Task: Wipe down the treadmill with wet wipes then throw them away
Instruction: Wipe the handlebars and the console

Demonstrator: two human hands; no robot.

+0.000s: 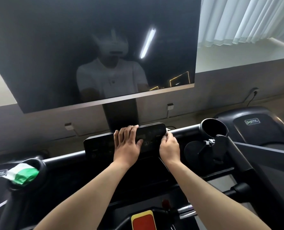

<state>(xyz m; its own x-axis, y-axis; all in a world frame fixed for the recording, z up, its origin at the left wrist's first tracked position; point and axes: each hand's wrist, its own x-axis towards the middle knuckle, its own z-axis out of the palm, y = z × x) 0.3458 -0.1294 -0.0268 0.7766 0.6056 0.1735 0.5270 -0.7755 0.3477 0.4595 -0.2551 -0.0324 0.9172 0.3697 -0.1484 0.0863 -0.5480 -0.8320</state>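
Head view: L hand [127, 143] lies flat on console [98, 145], fingers straight, tips over top edge, bracing. R hand [168, 145] pinches wipe [168, 129] at console's right end; only a white corner shows. Wipe pack [22, 174] sits in left cup holder [42, 165]. Wipe prob. light, limp, damp, tears easy; best bunched under fingertips, not held by a corner.

— Where is the camera sitting?
— It is riding on the person's head, looking forward and somewhat downward.
— And what is it facing?
— It is facing the slim black treadmill control panel [101, 145], close, within arm's reach, at mid-frame. The large dark glossy screen [71, 47] is filling the upper left, and the wide lens is bowing the outer edges.
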